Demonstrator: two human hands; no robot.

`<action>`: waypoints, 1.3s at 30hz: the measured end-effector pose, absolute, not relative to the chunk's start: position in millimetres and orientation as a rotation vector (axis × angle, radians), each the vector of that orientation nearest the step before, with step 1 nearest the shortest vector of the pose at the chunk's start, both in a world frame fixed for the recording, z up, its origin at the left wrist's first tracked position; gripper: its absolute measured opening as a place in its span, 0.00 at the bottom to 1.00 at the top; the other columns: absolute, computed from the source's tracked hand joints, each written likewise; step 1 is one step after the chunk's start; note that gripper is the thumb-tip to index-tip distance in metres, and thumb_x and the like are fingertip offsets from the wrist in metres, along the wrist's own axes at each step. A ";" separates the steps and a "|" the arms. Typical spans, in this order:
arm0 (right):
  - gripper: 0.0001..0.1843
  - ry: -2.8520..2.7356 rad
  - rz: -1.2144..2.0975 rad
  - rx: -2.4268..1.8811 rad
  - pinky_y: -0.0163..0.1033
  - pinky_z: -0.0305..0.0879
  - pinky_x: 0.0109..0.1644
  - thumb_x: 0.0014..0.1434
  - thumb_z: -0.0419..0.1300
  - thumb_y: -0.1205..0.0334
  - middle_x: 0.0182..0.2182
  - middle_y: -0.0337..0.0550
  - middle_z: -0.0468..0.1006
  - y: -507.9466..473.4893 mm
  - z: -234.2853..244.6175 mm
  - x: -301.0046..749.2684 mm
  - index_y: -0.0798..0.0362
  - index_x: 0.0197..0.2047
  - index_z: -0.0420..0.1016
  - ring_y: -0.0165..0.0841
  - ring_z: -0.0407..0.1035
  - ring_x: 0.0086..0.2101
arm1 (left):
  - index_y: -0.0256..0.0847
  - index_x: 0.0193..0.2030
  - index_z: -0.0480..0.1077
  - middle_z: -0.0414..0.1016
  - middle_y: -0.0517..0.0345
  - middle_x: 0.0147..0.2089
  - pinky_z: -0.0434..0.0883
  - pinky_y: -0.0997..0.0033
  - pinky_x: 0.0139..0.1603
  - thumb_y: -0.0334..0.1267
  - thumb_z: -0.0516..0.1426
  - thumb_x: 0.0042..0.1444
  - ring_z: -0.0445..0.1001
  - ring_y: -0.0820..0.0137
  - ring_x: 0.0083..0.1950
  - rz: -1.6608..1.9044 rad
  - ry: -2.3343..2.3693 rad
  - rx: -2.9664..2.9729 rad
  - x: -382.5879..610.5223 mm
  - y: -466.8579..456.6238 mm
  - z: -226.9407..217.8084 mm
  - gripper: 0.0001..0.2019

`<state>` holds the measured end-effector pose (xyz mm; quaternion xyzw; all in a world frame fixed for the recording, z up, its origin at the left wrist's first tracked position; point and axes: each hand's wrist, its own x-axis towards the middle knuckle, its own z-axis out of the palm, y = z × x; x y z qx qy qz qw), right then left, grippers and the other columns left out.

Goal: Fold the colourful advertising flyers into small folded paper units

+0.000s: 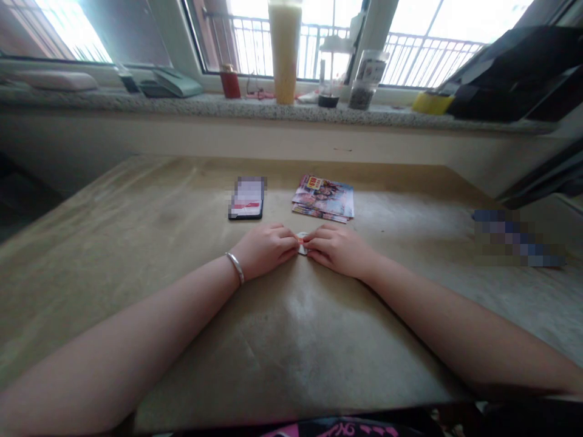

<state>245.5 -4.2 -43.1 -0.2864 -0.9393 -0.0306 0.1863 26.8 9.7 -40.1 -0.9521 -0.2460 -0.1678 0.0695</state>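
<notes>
Both hands meet at the middle of the tan table (136, 243). My left hand (264, 247), with a silver bangle on its wrist, has its fingers curled and pinched on a small white and orange piece (302, 241), perhaps folded paper. My right hand (337, 249) pinches the same piece from the other side. Most of the piece is hidden between the fingertips. Just beyond the hands lie a black phone (246, 199) and a small stack of colourful printed sheets (324, 198).
A stone window sill (182, 106) runs along the back with a tall yellow cup (285, 51), a red jar (230, 82), a glass jar (368, 79) and a yellow sponge (432, 102). A blurred blue item (514, 237) lies at the table's right.
</notes>
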 end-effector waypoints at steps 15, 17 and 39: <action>0.11 -2.652 -0.108 -0.815 0.41 0.65 0.42 0.63 0.53 0.61 0.36 0.49 0.76 -8.3 -42.2 241.5 0.55 0.41 0.74 0.37 0.67 0.38 | 0.38 0.38 0.72 0.73 0.54 0.35 0.68 0.73 0.37 0.38 0.50 0.63 0.71 0.70 0.37 -0.439 -0.765 -2.806 27.5 3.6 -37.3 0.11; 0.12 -2.649 -0.153 -0.840 0.41 0.64 0.42 0.63 0.52 0.60 0.36 0.50 0.76 -8.7 -42.6 240.2 0.55 0.42 0.74 0.37 0.67 0.37 | 0.39 0.39 0.72 0.73 0.54 0.36 0.69 0.72 0.38 0.37 0.50 0.64 0.71 0.70 0.38 -0.471 -0.761 -2.808 28.4 4.5 -38.7 0.11; 0.09 -2.556 -0.065 -0.952 0.36 0.60 0.37 0.60 0.53 0.65 0.31 0.45 0.73 -4.1 -47.7 237.5 0.55 0.33 0.74 0.33 0.65 0.33 | 0.38 0.37 0.73 0.74 0.54 0.37 0.69 0.70 0.41 0.35 0.52 0.60 0.72 0.69 0.39 -0.489 -0.850 -2.932 27.8 8.3 -37.8 0.08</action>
